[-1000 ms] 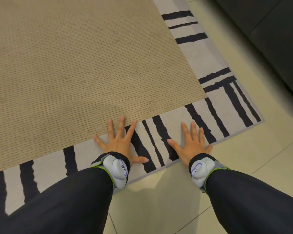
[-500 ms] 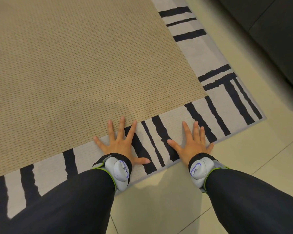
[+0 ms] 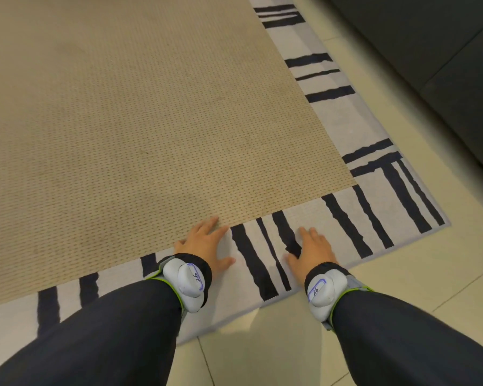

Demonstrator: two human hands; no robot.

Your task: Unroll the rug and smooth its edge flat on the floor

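Note:
The rug (image 3: 140,129) lies unrolled on the floor, with a tan woven centre and a white border crossed by black stripes. Its near edge runs from lower left to the corner at the right. My left hand (image 3: 207,246) rests palm down where the tan centre meets the border, fingers together. My right hand (image 3: 311,250) presses flat on the striped border close to the near edge. Neither hand grips anything. Both wrists wear grey sensor bands over dark sleeves.
Pale floor tiles (image 3: 402,280) surround the rug at the front and right. A dark sofa (image 3: 435,48) stands along the right side, a strip of tile away from the rug's edge.
Both hands have drawn their spread fingers together and look foreshortened, still flat on the border. The view has shifted forward and to the left over the rug.

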